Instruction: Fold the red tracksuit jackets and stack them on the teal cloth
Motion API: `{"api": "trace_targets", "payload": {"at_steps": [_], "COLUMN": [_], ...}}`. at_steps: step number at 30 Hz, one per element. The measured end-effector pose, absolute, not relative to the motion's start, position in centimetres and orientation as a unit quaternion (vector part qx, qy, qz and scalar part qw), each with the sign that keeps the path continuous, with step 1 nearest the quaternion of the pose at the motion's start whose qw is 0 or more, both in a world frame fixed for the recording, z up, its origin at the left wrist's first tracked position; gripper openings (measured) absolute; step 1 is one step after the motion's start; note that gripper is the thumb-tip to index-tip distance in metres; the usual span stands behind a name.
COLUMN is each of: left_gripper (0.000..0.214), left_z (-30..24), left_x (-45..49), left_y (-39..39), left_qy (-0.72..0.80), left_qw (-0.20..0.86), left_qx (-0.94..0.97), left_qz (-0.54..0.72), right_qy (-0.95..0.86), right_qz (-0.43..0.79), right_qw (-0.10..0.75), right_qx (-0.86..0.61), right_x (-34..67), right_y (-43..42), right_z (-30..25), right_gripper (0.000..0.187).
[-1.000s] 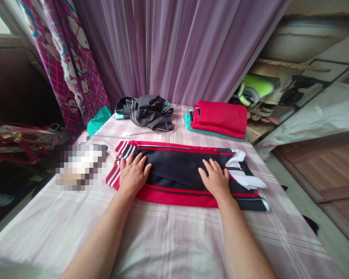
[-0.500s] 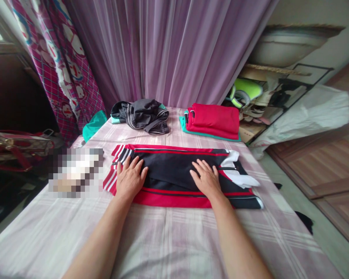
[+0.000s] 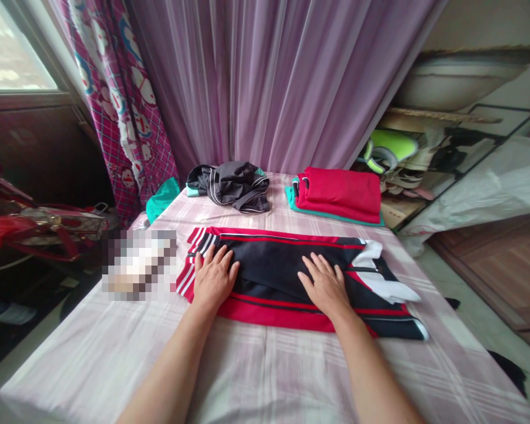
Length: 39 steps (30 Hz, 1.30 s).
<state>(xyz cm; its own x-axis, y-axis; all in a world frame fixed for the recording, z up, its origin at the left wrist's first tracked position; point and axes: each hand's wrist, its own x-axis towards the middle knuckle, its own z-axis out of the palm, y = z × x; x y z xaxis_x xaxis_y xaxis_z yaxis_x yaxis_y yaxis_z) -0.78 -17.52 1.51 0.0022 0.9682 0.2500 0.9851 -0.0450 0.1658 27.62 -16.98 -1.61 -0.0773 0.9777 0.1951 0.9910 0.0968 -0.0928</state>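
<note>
A black garment with red and white stripes (image 3: 274, 262) lies folded lengthwise across a table under a pink checked cloth (image 3: 265, 365). My left hand (image 3: 212, 279) rests flat on its left end, fingers spread, near the striped cuff. Flat on the garment's middle right lies my right hand (image 3: 324, 284), fingers spread, just left of a white collar part (image 3: 380, 277). Neither hand holds anything.
At the far edge sit a crumpled grey and black garment (image 3: 229, 185) and a folded red garment on a teal one (image 3: 340, 191). A pixelated patch (image 3: 138, 265) lies left of the garment. Purple curtains hang behind; bags (image 3: 44, 227) left, cluttered shelves (image 3: 415, 159) right.
Both hands stay flat on the garment; the right hand has slid slightly toward the middle. The view has shifted a little as my head moved.
</note>
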Motion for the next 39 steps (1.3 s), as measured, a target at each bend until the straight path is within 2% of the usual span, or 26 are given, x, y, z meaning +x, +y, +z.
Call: {"api": "trace_targets", "payload": {"at_steps": [2, 11, 18, 29, 39], "left_gripper": [0.042, 0.040, 0.047, 0.052, 0.054], "left_z": [1.5, 1.4, 0.9, 1.4, 1.9], "left_x": [-0.8, -1.0, -1.9, -2.0, -3.7], "left_y": [-17.5, -17.5, -18.2, -20.2, -18.6], "left_qy": [-0.690, -0.690, -0.687, -0.690, -0.713], "left_qw": [0.027, 0.022, 0.047, 0.053, 0.026], "left_qx": [-0.707, -0.704, -0.706, -0.716, -0.691], "left_qz": [-0.150, -0.163, -0.168, -0.087, -0.117], "right_qy": [-0.730, -0.731, -0.742, -0.736, -0.732], "right_qz": [-0.020, -0.033, -0.024, -0.020, -0.028], "right_qw": [0.090, 0.120, 0.146, 0.156, 0.158], "right_qx": [-0.677, -0.671, -0.654, -0.659, -0.662], "right_x": [27.5, 27.7, 28.4, 27.9, 27.6], "right_y": [-17.0, -17.1, -16.7, -17.2, -17.3], "right_z": [-1.6, -1.7, -2.3, -1.7, -1.4], "right_gripper": [0.048, 0.045, 0.045, 0.044, 0.042]}}
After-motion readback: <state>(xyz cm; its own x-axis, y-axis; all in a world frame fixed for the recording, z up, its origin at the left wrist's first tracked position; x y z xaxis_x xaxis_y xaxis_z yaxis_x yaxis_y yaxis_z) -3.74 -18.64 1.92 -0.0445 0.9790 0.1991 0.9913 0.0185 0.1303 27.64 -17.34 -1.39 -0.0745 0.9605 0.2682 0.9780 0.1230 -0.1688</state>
